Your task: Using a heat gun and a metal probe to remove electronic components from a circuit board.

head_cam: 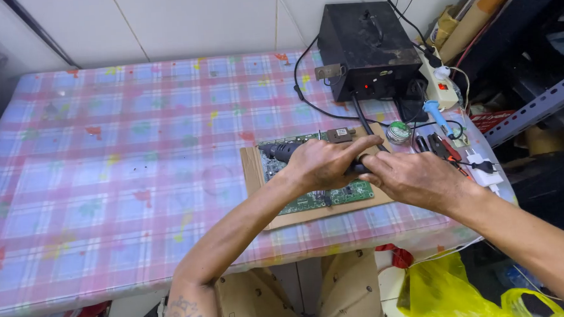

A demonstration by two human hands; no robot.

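Note:
My left hand (324, 163) grips a black hand tool (280, 152) whose front end pokes out to the left of my fingers. My right hand (415, 178) closes around the rear end of the same tool, touching my left fingers. Both hands hover over a green circuit board (354, 191) that lies on a brown cardboard sheet (253, 169). A black cable (361, 117) runs from the tool area up to a black box (366, 41) at the back of the table. Most of the board is hidden under my hands.
The table wears a pink and blue checked cloth (115, 167). A solder spool (397, 132), pliers with red handles (445, 148), a white power strip (442, 82) and a white plug adapter (487, 175) sit at the right edge. A yellow plastic bag (450, 291) lies below.

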